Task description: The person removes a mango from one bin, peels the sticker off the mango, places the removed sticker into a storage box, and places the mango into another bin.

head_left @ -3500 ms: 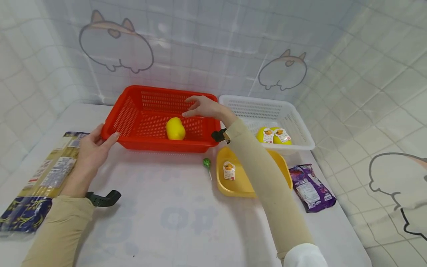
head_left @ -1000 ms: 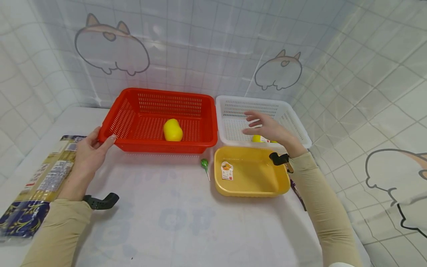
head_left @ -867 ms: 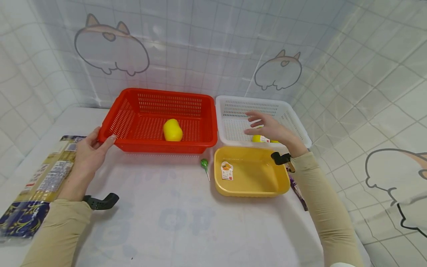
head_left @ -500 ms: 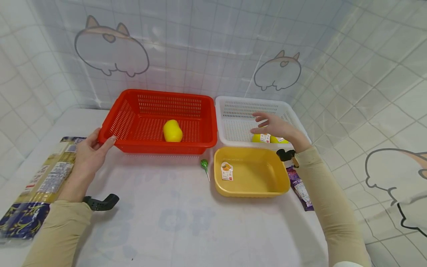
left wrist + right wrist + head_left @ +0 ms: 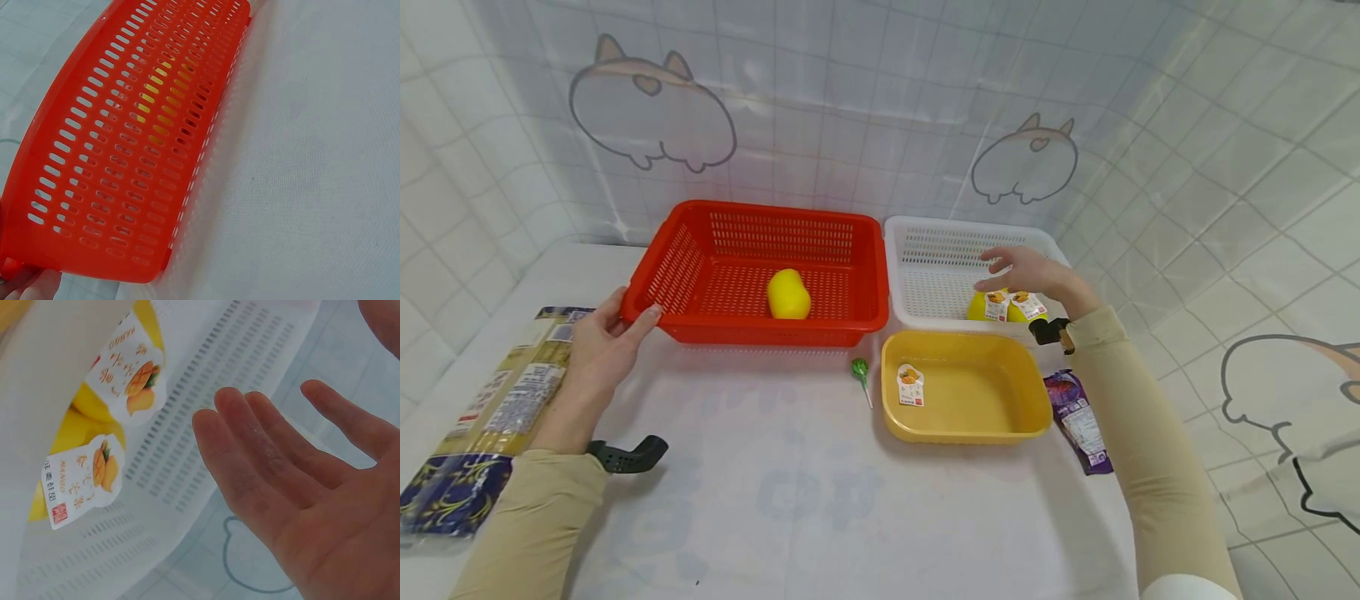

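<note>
Both arms reach forward, the left hand [image 5: 601, 342] thumb-out and the right hand [image 5: 1030, 273] spread flat.

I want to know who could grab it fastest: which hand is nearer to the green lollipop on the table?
Roughly a tie, perhaps right. The right hand hovers open over the white basket, beyond and right of the lollipop; the left hand holds the red basket, far to its left.

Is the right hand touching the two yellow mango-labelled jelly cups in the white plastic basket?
Apart. The right wrist view shows the right hand open with spread fingers, and bare white plastic basket wall shows between it and the yellow mango-labelled jelly cups.
</note>
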A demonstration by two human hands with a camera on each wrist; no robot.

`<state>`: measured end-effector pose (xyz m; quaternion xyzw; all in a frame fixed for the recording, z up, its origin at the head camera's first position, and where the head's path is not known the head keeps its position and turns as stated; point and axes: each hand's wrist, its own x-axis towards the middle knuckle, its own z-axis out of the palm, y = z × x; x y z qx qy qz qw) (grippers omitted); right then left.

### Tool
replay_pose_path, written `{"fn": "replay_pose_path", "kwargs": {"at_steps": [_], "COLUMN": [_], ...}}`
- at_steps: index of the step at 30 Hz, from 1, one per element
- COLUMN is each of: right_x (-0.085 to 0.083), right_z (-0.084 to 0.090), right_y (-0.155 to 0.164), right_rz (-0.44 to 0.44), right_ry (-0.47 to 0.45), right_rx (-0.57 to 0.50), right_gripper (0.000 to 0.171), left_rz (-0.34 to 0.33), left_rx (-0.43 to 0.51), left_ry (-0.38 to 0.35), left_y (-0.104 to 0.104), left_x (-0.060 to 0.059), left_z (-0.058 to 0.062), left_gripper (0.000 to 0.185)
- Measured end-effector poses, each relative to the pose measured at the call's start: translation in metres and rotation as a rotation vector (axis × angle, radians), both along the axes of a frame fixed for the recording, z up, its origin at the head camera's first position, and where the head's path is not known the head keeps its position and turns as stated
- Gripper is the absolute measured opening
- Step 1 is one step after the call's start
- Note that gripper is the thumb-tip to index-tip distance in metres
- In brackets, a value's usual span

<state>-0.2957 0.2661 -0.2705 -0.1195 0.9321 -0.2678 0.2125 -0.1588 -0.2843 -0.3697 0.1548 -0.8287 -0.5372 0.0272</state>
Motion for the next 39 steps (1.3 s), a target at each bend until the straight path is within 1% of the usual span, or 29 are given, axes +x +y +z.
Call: {"fn": "replay_pose_path", "kwargs": {"at_steps": [7,9,15,18,22,24,31,34,39], "right_x": [-0.012,-0.016,-0.028,-0.033,-0.037,-0.039,-0.045,-0.047,-0.05], "right_z": [-0.002,-0.002,-0.004,-0.006,-0.01,-0.012,-0.017,-0.019,-0.024], "right_y": [0.002,0.002,0.004,0.005,0.009,0.011,0.013,0.013,0.012], "right_rz": [0.004,0.009,-0.027,-0.045,-0.051,-0.053,-0.08,-0.111,-0.155], "right_ry": [-0.076,-0.094,-0.129,-0.169,-0.235,-0.253,-0.275,-0.297,-0.348], "right_rx": [-0.021,-0.011,0.053,0.075,0.088,0.104,0.159,0.152,0.131], "right_gripper": [0.071,0.071,0.071,0.071,0.071,0.071,0.071,0.07,0.064], "left_rz": [0.001,0.001,0.005,0.005,-0.001,-0.007,-0.01,-0.011,-0.015], "left_rx": [0.0,0.001,0.004,-0.001,-0.01,-0.015,-0.015,-0.016,-0.01], "left_ry": [-0.004,0.002,0.009,0.016,0.027,0.034,0.035,0.034,0.041], "left_y": [-0.001,0.0,-0.001,-0.001,-0.001,0.0,0.0,0.0,0.001], "left_x": [0.001,0.001,0.001,0.002,0.002,0.001,0.001,0.001,0.001], "left_z": [0.0,0.0,0.0,0.0,0.0,-0.001,-0.001,-0.001,-0.001], "left_gripper": [0.088,0.088,0.088,0.088,0.088,0.087,0.087,0.087,0.087]}}
